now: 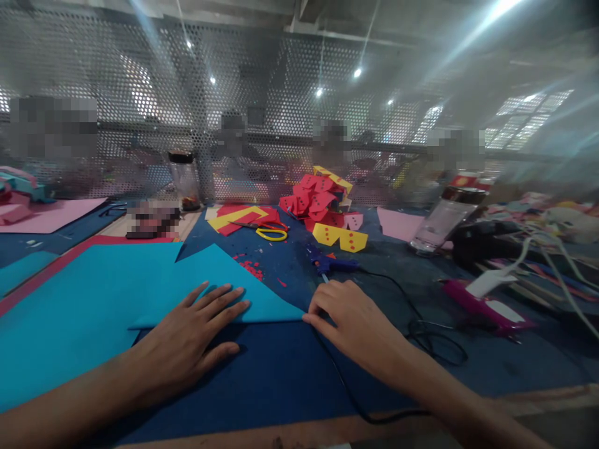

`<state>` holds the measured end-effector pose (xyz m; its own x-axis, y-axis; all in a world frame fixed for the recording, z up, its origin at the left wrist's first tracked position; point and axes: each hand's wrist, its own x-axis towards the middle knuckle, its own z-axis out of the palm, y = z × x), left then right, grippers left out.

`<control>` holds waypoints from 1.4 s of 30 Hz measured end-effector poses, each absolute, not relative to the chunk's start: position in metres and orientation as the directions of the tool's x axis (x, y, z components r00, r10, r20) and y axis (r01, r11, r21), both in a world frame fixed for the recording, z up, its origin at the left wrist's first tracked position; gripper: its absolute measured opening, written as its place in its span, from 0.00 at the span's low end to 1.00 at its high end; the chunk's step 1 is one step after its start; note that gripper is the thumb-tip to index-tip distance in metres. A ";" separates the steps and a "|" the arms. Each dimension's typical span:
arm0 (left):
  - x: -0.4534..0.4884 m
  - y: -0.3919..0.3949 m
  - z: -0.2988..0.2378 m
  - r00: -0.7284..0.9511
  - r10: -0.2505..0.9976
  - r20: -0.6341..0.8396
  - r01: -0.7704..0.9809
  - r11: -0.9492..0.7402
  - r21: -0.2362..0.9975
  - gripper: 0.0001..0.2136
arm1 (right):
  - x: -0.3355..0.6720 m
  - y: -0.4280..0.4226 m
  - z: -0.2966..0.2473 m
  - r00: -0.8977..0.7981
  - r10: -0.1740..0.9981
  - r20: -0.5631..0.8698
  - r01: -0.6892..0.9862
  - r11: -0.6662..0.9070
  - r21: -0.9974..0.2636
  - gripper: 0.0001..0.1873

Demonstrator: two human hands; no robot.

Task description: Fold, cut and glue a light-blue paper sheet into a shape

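Observation:
A folded sheet of bright blue paper (213, 265) lies on the dark blue table, its crease along the near side and a sharp corner pointing right. My left hand (201, 324) rests flat on it with the fingers spread, the thumb over the bare table. At the right tip, my right hand (344, 308) pinches the paper's corner between thumb and fingers. A larger blue sheet (84, 312) spreads on the left, partly under the folded one and my left arm. Just beyond my right hand is a dark blue glue gun (332, 262).
Scissors (264, 229) lie amid red and yellow paper scraps. Behind are a pile of red cut-outs (318, 196) and a yellow piece (340, 237). A magenta glue gun (486, 305), a tilted clear bottle (447, 218) and black cable (421, 337) occupy the right; another bottle (185, 181) stands back left.

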<state>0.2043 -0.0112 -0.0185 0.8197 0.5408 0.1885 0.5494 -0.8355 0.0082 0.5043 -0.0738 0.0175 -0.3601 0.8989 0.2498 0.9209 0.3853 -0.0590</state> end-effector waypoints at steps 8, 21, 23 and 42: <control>0.203 -0.011 -0.020 0.824 0.540 0.172 0.549 -0.836 -0.003 0.30 | 0.503 -0.078 0.015 -0.413 0.864 0.287 0.907 0.417 0.048 0.08; 0.203 -0.010 -0.022 0.829 0.520 0.204 0.533 -0.846 -0.011 0.28 | 0.506 -0.085 0.017 -0.422 0.865 0.272 0.905 0.421 0.065 0.07; 0.203 -0.009 -0.022 0.830 0.520 0.200 0.533 -0.846 -0.014 0.29 | 0.506 -0.086 0.020 -0.406 0.876 0.261 0.909 0.416 0.019 0.07; 0.201 -0.009 -0.027 0.826 0.523 0.209 0.538 -0.843 -0.015 0.30 | 0.508 -0.081 0.018 -0.386 0.880 0.277 0.867 0.449 -0.217 0.06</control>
<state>0.2013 -0.0090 -0.0269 0.8261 0.5233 0.2089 0.5377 -0.8430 -0.0149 0.5079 -0.0813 0.0182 -0.3865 0.8796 0.2774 0.8666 0.4493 -0.2172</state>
